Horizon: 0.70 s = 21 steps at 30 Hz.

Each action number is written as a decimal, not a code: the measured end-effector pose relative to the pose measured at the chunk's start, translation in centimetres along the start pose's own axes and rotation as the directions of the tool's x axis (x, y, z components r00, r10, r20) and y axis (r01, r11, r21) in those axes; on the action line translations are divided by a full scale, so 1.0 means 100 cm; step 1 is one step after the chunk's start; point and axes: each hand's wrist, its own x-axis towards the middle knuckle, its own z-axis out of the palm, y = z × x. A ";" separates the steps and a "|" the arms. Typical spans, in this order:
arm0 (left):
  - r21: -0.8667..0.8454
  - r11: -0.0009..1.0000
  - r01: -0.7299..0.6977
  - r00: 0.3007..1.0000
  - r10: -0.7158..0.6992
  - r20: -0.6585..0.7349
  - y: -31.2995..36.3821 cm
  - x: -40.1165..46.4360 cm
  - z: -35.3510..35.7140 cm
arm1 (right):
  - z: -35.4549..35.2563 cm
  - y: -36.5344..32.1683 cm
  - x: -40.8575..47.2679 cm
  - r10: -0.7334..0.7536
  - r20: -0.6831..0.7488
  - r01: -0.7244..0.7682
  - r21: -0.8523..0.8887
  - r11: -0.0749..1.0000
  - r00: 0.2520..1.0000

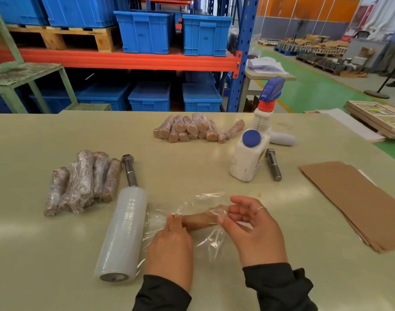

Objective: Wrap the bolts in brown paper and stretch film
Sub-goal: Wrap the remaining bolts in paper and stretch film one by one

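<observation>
centrally, paper-wrapped bolt (199, 219) on loose film (205, 239), table (35, 135): left hand (169, 245) pinches its near end, right hand (251, 230) curls fingers round the film-covered far end. film roll (122, 234) just left. bare bolts (129, 170) (273, 164), brown paper sheets (357, 203), white bottle (247, 157). blue crates (145, 32) on shelving, contents hidden.

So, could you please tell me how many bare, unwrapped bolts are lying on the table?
2. One bare bolt lies beside the film-wrapped bundle, above the stretch film roll; the other bolt lies right of the white bottle. More could be hidden.
</observation>
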 end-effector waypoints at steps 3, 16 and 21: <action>-0.012 0.999 -0.049 0.999 0.050 0.018 -0.015 0.000 0.000 | 0.024 -0.025 0.004 -0.204 0.100 0.211 -0.066 0.975 0.974; 0.128 0.971 0.204 0.978 -0.197 -0.064 -0.083 -0.006 -0.051 | 0.100 -0.046 0.003 -0.497 0.524 0.695 -0.296 0.656 0.692; -0.217 0.887 0.408 0.910 -0.414 0.015 -0.113 0.002 -0.063 | 0.117 -0.037 -0.004 -0.464 0.627 0.739 -0.287 0.609 0.626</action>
